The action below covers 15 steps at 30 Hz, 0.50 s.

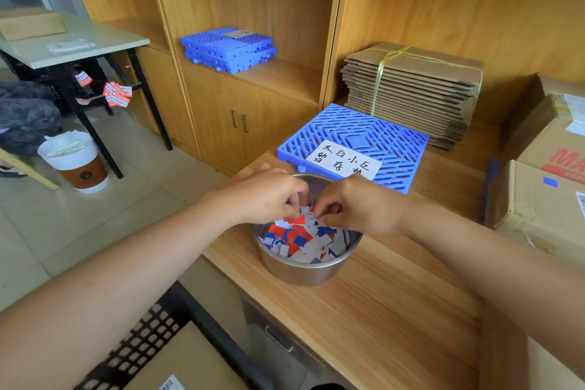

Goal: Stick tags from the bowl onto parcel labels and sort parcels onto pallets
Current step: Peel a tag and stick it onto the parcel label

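Upright bowl (300, 272); left hand (269, 196), right hand (361, 207) pinch tags (297, 237) inside.

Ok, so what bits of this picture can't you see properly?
All in the head view:
- Tag pinched by left hand and right hand above the bowl: fingers cover most of it.
- Note on the far pallets: too small to read.
- Red print on the right box: cut by the right edge.
- Barcode label: cut by the bottom edge.
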Tool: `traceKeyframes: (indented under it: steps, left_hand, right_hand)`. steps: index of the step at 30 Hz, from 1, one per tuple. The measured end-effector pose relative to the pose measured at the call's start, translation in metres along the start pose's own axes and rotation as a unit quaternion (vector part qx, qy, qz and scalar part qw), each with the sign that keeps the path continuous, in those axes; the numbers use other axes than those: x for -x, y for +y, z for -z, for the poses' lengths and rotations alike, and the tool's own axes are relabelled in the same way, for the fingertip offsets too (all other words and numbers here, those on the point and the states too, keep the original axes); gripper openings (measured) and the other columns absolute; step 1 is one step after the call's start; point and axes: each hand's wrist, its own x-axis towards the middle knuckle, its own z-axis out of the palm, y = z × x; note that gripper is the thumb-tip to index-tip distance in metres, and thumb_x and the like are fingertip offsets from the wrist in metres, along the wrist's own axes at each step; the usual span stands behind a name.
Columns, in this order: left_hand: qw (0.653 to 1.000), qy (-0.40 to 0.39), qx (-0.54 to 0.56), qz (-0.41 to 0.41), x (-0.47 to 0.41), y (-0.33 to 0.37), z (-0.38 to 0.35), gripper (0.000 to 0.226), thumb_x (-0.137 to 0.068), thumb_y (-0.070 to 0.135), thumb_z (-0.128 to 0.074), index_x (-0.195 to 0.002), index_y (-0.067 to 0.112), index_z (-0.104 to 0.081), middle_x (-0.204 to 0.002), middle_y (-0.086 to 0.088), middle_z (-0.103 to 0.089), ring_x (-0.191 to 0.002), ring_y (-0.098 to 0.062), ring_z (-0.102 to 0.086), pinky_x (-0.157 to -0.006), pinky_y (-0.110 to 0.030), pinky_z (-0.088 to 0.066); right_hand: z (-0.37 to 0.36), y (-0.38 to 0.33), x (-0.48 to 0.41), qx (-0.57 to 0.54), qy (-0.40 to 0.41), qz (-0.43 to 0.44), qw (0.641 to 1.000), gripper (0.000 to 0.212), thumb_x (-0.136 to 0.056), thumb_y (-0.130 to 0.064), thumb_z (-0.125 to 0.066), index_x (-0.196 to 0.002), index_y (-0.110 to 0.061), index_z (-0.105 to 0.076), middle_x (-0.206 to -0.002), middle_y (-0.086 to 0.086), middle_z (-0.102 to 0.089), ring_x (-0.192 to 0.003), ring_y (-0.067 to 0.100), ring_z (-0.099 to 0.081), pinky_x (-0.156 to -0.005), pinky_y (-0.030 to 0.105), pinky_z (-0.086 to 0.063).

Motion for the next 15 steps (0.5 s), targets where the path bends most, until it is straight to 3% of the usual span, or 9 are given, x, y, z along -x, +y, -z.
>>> traceKeyframes:
  steps: [5, 7, 9, 11, 14, 15]
  left_hand:
    - [0.999, 0.006, -0.031, -0.027, -0.004, -0.005, 0.000, 0.021, -0.087, 0.028, -0.069, -0.083, 0.038, -0.051, -0.079, 0.022, -0.059, -0.087, 0.004, -0.044, -0.094, -0.035, -0.026]
    - [0.999, 0.005, -0.040, -0.025, -0.004, -0.004, -0.001, 0.021, -0.091, 0.022, -0.062, -0.082, 0.036, -0.049, -0.088, 0.014, -0.055, -0.087, 0.004, -0.037, -0.095, -0.035, -0.025]
    - [0.999, -0.014, -0.038, -0.003, -0.003, -0.004, -0.003, 0.013, -0.097, 0.023, -0.055, -0.098, 0.036, -0.057, -0.100, 0.006, -0.052, -0.092, -0.012, -0.029, -0.093, -0.034, -0.023]
    - [0.999, -0.036, -0.032, 0.014, -0.002, -0.004, -0.006, 0.020, -0.101, 0.026, -0.050, -0.112, 0.039, -0.060, -0.108, 0.005, -0.048, -0.100, -0.020, -0.023, -0.089, -0.031, -0.023]
    - [0.998, -0.045, -0.046, 0.024, -0.002, -0.004, -0.010, 0.028, -0.103, 0.027, -0.045, -0.118, 0.046, -0.058, -0.112, 0.007, -0.048, -0.106, -0.024, -0.025, -0.089, -0.030, -0.024]
    - [0.998, -0.042, -0.050, 0.024, -0.001, -0.005, -0.011, 0.030, -0.102, 0.026, -0.043, -0.117, 0.049, -0.056, -0.111, 0.008, -0.049, -0.107, -0.027, -0.027, -0.094, -0.033, -0.027]
  right_hand:
    - [-0.011, -0.010, -0.017, 0.043, -0.110, 0.081, 0.990, 0.018, -0.089, -0.019, -0.071, -0.105, -0.023, -0.078, -0.103, -0.013, -0.073, -0.092, 0.000, -0.059, -0.081, 0.010, -0.043]
    - [-0.021, -0.013, -0.026, 0.060, -0.146, 0.098, 0.983, 0.019, -0.090, -0.025, -0.072, -0.108, -0.027, -0.077, -0.102, -0.013, -0.074, -0.093, 0.004, -0.062, -0.086, 0.021, -0.048]
    - [-0.031, -0.014, -0.032, 0.085, -0.184, 0.099, 0.974, 0.022, -0.089, -0.028, -0.070, -0.111, -0.031, -0.075, -0.098, -0.011, -0.073, -0.091, 0.008, -0.063, -0.085, 0.032, -0.051]
    - [-0.040, -0.015, -0.036, 0.119, -0.205, 0.115, 0.965, 0.021, -0.089, -0.030, -0.069, -0.109, -0.031, -0.073, -0.097, -0.010, -0.072, -0.089, 0.013, -0.064, -0.082, 0.037, -0.054]
    - [-0.043, -0.014, -0.039, 0.148, -0.202, 0.115, 0.961, 0.004, -0.089, -0.031, -0.068, -0.085, -0.031, -0.067, -0.082, -0.012, -0.066, -0.078, 0.012, -0.062, -0.074, 0.035, -0.053]
    - [-0.043, -0.014, -0.041, 0.139, -0.205, 0.106, 0.963, 0.016, -0.089, -0.030, -0.069, -0.075, -0.032, -0.062, -0.076, -0.014, -0.063, -0.073, 0.008, -0.059, -0.072, 0.035, -0.052]
